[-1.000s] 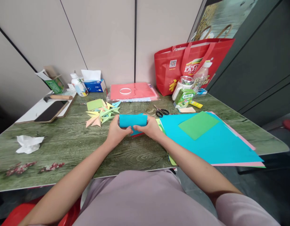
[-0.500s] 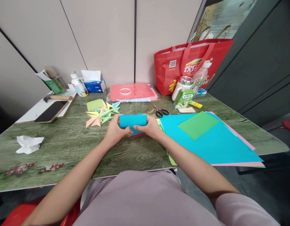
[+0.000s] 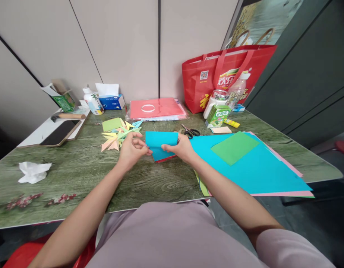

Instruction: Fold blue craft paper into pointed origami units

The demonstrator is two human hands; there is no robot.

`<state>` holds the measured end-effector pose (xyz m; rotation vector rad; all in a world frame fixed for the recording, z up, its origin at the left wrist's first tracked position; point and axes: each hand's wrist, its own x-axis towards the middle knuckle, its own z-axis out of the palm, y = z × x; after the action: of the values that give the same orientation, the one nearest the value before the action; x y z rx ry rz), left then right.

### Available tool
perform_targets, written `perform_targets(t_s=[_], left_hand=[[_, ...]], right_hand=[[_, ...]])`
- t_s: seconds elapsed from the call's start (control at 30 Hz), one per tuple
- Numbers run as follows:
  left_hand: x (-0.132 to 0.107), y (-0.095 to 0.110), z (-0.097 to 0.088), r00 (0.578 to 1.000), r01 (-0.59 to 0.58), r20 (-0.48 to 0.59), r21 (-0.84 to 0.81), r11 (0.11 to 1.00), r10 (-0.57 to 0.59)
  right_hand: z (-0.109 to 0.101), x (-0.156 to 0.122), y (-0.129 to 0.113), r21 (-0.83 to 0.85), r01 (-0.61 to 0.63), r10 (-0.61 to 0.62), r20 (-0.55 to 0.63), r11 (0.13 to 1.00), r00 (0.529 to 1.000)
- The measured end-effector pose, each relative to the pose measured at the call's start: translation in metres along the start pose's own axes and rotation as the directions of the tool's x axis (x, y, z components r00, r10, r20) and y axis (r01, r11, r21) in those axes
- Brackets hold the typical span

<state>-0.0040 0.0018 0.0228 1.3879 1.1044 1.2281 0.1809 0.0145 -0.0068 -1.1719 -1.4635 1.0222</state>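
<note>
A sheet of blue paper point(image 3: 161, 138), bent over on itself, is held just above the table in front of me. Red paper point(image 3: 165, 160) shows along the lower edge beneath it. My right hand point(image 3: 183, 148) grips the right side, thumb across the front and fingers behind. At the left edge, the thumb and fingertips of my left hand point(image 3: 132, 150) pinch near the lower corner, the other fingers loosely curled. Folded paper pieces point(image 3: 117, 137) in several pastel colours lie beyond my left hand. Scissors point(image 3: 191, 131) with black handles rest beyond my right hand.
Large blue sheets point(image 3: 244, 171) with a green square point(image 3: 234, 147) on top cover the right side. Behind stand a red bag point(image 3: 196, 85), a green drink carton point(image 3: 217, 116) and a tissue box point(image 3: 111, 102). A hammer point(image 3: 68, 116), phone point(image 3: 60, 132) and crumpled tissue point(image 3: 34, 172) lie left.
My left hand has shifted slightly left and loosened its hold, its fingers now at the paper's edge. The blue paper has moved a little right and its fold looks less tightly curled.
</note>
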Motion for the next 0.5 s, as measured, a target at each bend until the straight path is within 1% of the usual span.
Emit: perform_targets(t_s=[0.13,0.17,0.27,0.33,0.37,0.4,0.43,0.5], left_hand=[[0.007,-0.001,-0.008,0.987,-0.075,-0.145,-0.005,0.997,0.073],[0.008,-0.002,-0.009,0.986,-0.084,-0.147,-0.026,0.996,0.079],[0.007,-0.006,-0.005,0.995,-0.047,-0.088,-0.079,0.996,0.04],[0.003,-0.009,0.0,1.0,0.003,0.017,-0.092,0.996,-0.001],[0.0,-0.01,0.002,0.994,0.034,0.102,-0.086,0.996,-0.025],[-0.002,-0.011,0.004,0.988,0.057,0.151,-0.074,0.996,-0.046],[-0.004,-0.012,0.005,0.983,0.079,0.169,-0.057,0.995,-0.068],[-0.006,-0.014,0.006,0.984,0.11,0.143,-0.04,0.993,-0.104]], right_hand=[[-0.004,0.0,-0.004,0.067,-0.01,0.013,-0.037,0.998,0.999],[-0.004,0.0,-0.005,0.069,-0.011,0.014,-0.037,0.998,0.999],[-0.002,-0.003,-0.006,0.042,-0.015,0.015,0.001,0.999,1.0],[0.001,-0.005,-0.005,-0.002,0.005,-0.005,0.026,1.0,1.0],[0.002,-0.006,-0.005,-0.031,0.024,-0.023,0.036,0.999,0.999],[0.004,-0.007,-0.006,-0.061,0.045,-0.042,0.045,0.997,0.998],[0.005,-0.008,-0.006,-0.087,0.063,-0.058,0.057,0.994,0.997],[0.006,-0.009,-0.007,-0.12,0.082,-0.072,0.086,0.989,0.994]])
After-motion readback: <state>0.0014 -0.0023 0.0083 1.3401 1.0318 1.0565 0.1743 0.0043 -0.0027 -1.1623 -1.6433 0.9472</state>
